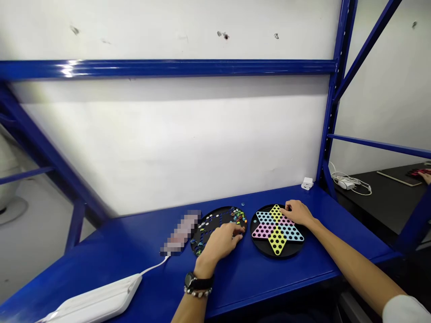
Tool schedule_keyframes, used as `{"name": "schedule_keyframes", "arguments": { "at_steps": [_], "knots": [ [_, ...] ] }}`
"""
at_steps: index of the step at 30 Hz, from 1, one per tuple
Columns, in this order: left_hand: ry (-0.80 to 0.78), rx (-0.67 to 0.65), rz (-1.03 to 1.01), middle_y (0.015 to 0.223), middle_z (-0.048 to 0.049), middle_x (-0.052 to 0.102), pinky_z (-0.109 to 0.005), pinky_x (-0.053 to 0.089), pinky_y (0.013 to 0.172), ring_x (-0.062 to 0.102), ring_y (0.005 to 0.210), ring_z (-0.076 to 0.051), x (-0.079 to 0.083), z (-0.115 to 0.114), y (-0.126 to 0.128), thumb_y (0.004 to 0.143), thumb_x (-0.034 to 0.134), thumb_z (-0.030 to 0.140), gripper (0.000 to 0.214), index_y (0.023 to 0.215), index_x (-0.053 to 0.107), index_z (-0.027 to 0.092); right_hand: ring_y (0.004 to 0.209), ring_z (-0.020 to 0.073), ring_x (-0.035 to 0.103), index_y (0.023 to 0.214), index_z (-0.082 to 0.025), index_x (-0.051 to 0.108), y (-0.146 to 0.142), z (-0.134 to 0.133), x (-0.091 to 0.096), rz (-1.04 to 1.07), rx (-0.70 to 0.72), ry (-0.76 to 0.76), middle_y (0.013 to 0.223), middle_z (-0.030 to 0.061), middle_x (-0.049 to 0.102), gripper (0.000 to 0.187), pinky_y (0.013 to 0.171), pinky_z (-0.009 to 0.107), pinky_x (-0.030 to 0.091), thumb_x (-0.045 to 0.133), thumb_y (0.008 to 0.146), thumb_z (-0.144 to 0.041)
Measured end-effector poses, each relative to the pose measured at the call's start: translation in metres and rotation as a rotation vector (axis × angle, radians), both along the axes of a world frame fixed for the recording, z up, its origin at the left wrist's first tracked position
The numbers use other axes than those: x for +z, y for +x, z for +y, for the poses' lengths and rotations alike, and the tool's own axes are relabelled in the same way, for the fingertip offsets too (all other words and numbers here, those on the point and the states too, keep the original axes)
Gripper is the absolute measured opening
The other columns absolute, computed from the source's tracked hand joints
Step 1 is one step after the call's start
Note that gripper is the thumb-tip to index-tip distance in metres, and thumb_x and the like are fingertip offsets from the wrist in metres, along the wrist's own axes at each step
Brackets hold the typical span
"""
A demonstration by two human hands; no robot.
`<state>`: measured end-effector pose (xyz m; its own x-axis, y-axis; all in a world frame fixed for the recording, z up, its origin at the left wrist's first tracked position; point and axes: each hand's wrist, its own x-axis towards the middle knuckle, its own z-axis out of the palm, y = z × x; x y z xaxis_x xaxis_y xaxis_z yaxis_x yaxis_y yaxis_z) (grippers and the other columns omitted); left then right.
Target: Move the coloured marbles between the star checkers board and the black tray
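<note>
A round black board carries a colourful pile of marbles near its right rim, with more along its lower left. My left hand, wearing a dark watch and a beaded bracelet, reaches over the right part of this board. Its thumb and fingers are curled close together, and anything between them is too small to make out. To the right lies a Chinese checkers board, a yellow, pink and blue star with black holes on a round black base. My right hand rests at its upper right, fingertips pinched on the star; what they hold is hidden.
Both boards lie on a blue table inside a blue metal frame against a white wall. A white power strip runs a cable to a blurred-out object. A white charger stands at the back right. Another person's hand shows far right.
</note>
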<state>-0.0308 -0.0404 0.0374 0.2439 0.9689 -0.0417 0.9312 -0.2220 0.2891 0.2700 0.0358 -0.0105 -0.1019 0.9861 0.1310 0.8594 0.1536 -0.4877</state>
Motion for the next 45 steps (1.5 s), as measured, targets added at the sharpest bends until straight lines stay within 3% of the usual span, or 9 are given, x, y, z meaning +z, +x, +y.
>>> {"name": "schedule_keyframes", "arguments": {
  "at_steps": [10, 17, 22, 27, 31, 34, 38, 41, 45],
  "knots": [
    [0.073, 0.014, 0.075, 0.117, -0.0018, 0.071, -0.034, 0.048, 0.091, 0.064, 0.111, -0.025, -0.004, 0.000, 0.003, 0.083, 0.059, 0.024, 0.027, 0.107, 0.072, 0.029, 0.070, 0.0142, 0.056, 0.064, -0.019, 0.054, 0.000, 0.001, 0.000, 0.007, 0.008, -0.015, 0.076, 0.0018, 0.065, 0.035, 0.059, 0.025, 0.031, 0.057, 0.087, -0.046],
    [0.103, -0.037, -0.201, 0.110, -0.0032, 0.072, -0.031, 0.049, 0.080, 0.067, 0.083, -0.020, 0.009, 0.000, 0.002, 0.084, 0.055, 0.037, 0.029, 0.104, 0.073, 0.026, 0.071, 0.0140, 0.056, 0.065, -0.019, 0.055, -0.001, 0.001, 0.000, 0.001, 0.014, -0.001, 0.077, 0.0020, 0.065, 0.033, 0.059, 0.024, 0.031, 0.057, 0.087, -0.044],
    [0.136, -0.127, -0.278, 0.097, -0.0048, 0.074, -0.030, 0.049, 0.080, 0.067, 0.085, -0.021, 0.017, 0.027, 0.021, 0.083, 0.054, 0.038, 0.032, 0.103, 0.073, 0.023, 0.069, 0.0132, 0.056, 0.066, -0.020, 0.056, -0.001, 0.001, 0.001, -0.006, 0.006, -0.008, 0.076, 0.0014, 0.064, 0.031, 0.059, 0.024, 0.031, 0.057, 0.087, -0.042],
    [0.038, -0.194, -0.245, 0.089, -0.0069, 0.075, -0.029, 0.049, 0.076, 0.068, 0.083, -0.022, 0.002, 0.063, 0.038, 0.079, 0.057, 0.038, 0.028, 0.090, 0.075, 0.019, 0.070, 0.0137, 0.057, 0.064, -0.019, 0.054, -0.001, 0.000, 0.003, -0.007, 0.009, -0.005, 0.076, 0.0017, 0.065, 0.034, 0.058, 0.024, 0.031, 0.057, 0.087, -0.044],
    [0.023, -0.216, -0.260, 0.084, -0.0058, 0.075, -0.028, 0.049, 0.073, 0.068, 0.077, -0.020, -0.007, 0.065, 0.038, 0.079, 0.058, 0.045, 0.031, 0.085, 0.075, 0.020, 0.069, 0.0135, 0.056, 0.065, -0.019, 0.054, -0.001, -0.001, 0.004, -0.006, 0.014, -0.011, 0.077, 0.0018, 0.066, 0.033, 0.058, 0.025, 0.030, 0.057, 0.087, -0.044],
    [0.083, -0.188, -0.317, 0.085, -0.0054, 0.075, -0.028, 0.049, 0.071, 0.067, 0.075, -0.020, -0.004, 0.061, 0.026, 0.085, 0.050, 0.049, 0.039, 0.088, 0.074, 0.020, 0.069, 0.0135, 0.056, 0.064, -0.019, 0.054, -0.001, -0.002, 0.004, -0.003, 0.011, -0.011, 0.077, 0.0020, 0.066, 0.033, 0.058, 0.025, 0.030, 0.057, 0.087, -0.044],
    [0.175, -0.012, -0.296, 0.086, -0.0060, 0.075, -0.029, 0.048, 0.071, 0.067, 0.078, -0.022, 0.002, 0.065, -0.010, 0.085, 0.045, 0.051, 0.041, 0.086, 0.072, 0.020, 0.070, 0.0137, 0.056, 0.064, -0.019, 0.054, 0.000, -0.001, 0.003, -0.002, 0.008, -0.015, 0.077, 0.0023, 0.066, 0.033, 0.059, 0.024, 0.030, 0.057, 0.087, -0.044],
    [0.157, 0.112, -0.241, 0.087, -0.0063, 0.075, -0.030, 0.048, 0.073, 0.067, 0.083, -0.024, 0.002, 0.070, -0.042, 0.081, 0.048, 0.051, 0.038, 0.086, 0.071, 0.021, 0.068, 0.0134, 0.056, 0.064, -0.019, 0.054, 0.001, 0.000, 0.003, -0.008, 0.009, -0.021, 0.075, 0.0019, 0.065, 0.034, 0.059, 0.024, 0.031, 0.057, 0.087, -0.045],
    [-0.008, 0.104, -0.241, 0.089, -0.0049, 0.074, -0.029, 0.049, 0.075, 0.067, 0.085, -0.023, -0.002, 0.072, -0.071, 0.072, 0.057, 0.051, 0.036, 0.088, 0.072, 0.022, 0.067, 0.0131, 0.055, 0.065, -0.019, 0.055, 0.002, 0.000, 0.003, -0.013, 0.011, -0.019, 0.076, 0.0014, 0.065, 0.035, 0.059, 0.025, 0.031, 0.055, 0.087, -0.046]
  ]
}}
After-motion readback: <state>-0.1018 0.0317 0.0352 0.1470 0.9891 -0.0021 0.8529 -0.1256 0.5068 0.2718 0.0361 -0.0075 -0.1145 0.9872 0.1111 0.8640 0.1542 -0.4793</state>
